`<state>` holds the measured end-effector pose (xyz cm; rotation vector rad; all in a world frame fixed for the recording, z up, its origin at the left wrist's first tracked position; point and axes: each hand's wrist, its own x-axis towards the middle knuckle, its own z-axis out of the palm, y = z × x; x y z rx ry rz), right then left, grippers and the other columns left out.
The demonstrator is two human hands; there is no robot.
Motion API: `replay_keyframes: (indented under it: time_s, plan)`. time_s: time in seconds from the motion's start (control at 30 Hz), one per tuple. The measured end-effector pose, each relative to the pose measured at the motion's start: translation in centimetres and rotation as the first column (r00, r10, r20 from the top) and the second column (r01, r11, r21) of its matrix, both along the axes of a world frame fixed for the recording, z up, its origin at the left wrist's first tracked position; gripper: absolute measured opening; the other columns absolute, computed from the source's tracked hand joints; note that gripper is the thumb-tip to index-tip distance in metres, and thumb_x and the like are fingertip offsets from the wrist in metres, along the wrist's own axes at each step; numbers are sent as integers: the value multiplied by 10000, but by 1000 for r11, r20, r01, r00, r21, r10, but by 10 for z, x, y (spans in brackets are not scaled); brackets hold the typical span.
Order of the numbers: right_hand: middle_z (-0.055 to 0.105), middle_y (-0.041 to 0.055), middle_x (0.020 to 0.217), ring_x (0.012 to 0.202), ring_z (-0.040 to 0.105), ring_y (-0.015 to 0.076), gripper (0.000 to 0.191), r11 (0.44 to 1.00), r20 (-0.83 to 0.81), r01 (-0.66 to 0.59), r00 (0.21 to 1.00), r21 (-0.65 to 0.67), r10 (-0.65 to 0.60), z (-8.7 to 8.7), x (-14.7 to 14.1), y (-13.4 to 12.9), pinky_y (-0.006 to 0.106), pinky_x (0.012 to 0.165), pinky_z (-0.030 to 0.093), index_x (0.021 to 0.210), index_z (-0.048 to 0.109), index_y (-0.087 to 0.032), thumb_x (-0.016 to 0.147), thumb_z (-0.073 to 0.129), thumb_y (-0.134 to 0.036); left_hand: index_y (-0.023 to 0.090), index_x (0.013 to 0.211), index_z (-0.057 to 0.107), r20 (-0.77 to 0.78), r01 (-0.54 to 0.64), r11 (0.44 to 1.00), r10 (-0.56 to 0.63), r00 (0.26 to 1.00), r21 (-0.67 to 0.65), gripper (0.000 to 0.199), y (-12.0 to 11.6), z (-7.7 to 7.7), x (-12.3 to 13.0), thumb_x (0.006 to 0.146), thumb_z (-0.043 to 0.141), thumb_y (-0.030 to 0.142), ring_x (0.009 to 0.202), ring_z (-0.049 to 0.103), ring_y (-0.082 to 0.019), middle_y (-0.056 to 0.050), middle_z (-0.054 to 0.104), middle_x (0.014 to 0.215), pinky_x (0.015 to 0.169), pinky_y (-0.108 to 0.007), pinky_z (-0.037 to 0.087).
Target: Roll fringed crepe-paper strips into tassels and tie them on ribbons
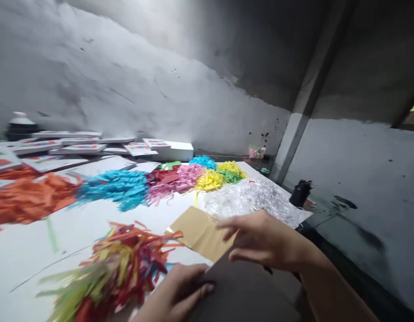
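My left hand (183,290) is closed on the near left edge of a dark grey-brown flat sheet, like cardboard (243,295), at the bottom of the view. Over the sheet's far edge hangs my right hand (264,239), thumb and fingers apart with nothing visible between them. A brown paper piece (195,230) lies on the white table just beyond both hands. To the left of my left hand is a loose bunch of red, orange, yellow and green paper strips (126,264), partly blurred.
Piles of orange strips (29,197), blue strips (116,185), pink strips (190,176) and yellow strips (210,180) line the table (19,255). Clear shiny shreds (260,199) lie at the right. White flat boxes (79,148) are stacked behind. A black container (300,193) stands at the right edge.
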<state>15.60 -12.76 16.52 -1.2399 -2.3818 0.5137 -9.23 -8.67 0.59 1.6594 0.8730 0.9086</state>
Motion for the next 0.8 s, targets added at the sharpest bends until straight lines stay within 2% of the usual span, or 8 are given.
replay_keyframes:
  time_s: [0.07,0.13,0.27,0.37,0.43,0.53,0.6,0.8]
  plan:
    - [744,20,1083,855,687,156,734,992,-120,118,985,-50,-123,-34,2,11,237,737,523,1417,517,-293,751,824,-312,230,968,814,53,43,990,-36,998,-135,415,-3,2,-15,759,753,583,905,721,-325,-73,801,936,770,-325,578]
    - [741,-11,882,739,677,161,699,967,-235,142,953,-213,-191,-72,1,23,228,615,498,1397,533,-276,747,784,-231,200,1042,790,182,96,944,-39,982,-317,494,-8,1,-36,749,763,597,907,726,-326,-85,798,965,779,-349,573]
    - [742,22,962,901,707,208,358,895,-564,-128,812,-428,-154,-149,-34,40,279,732,533,1168,665,-234,814,666,-180,170,1080,770,349,158,844,37,936,-513,607,-14,-11,-66,575,929,468,936,728,-337,-109,800,980,874,-413,549]
    - [734,43,1006,890,710,217,419,974,-644,57,742,-218,-188,-188,-60,43,339,763,563,1274,590,-264,864,671,-239,163,1110,758,367,115,800,138,920,-589,579,-6,-26,-72,619,919,423,947,735,-321,-124,798,1001,888,-397,534]
    - [698,63,1084,969,682,221,420,927,-599,315,789,205,-136,-204,-68,44,360,816,552,1293,592,-288,888,656,-197,147,1130,749,366,78,784,197,909,-616,546,0,-38,-71,681,883,427,932,740,-311,-138,795,1009,852,-368,537]
    - [648,82,1150,1121,600,234,388,728,-330,219,944,650,10,-216,-76,45,393,953,464,1239,649,-263,892,607,-94,108,1136,748,415,120,764,205,886,-633,519,6,-54,-68,722,856,403,911,743,-308,-167,790,1004,819,-344,538]
    - [645,84,1104,1085,596,226,359,729,-220,120,975,674,43,-220,-83,46,392,955,432,1226,649,-217,897,589,-87,90,1155,742,490,209,748,173,855,-629,518,6,-64,-67,731,848,368,918,743,-317,-182,786,1003,841,-355,534]
    - [646,29,969,902,621,189,268,846,-254,131,967,516,6,-215,-92,53,369,853,442,1172,669,-262,912,643,-202,84,1210,722,647,365,721,150,748,-589,583,6,-85,-70,679,868,274,1029,713,-353,-178,785,1018,931,-372,497]
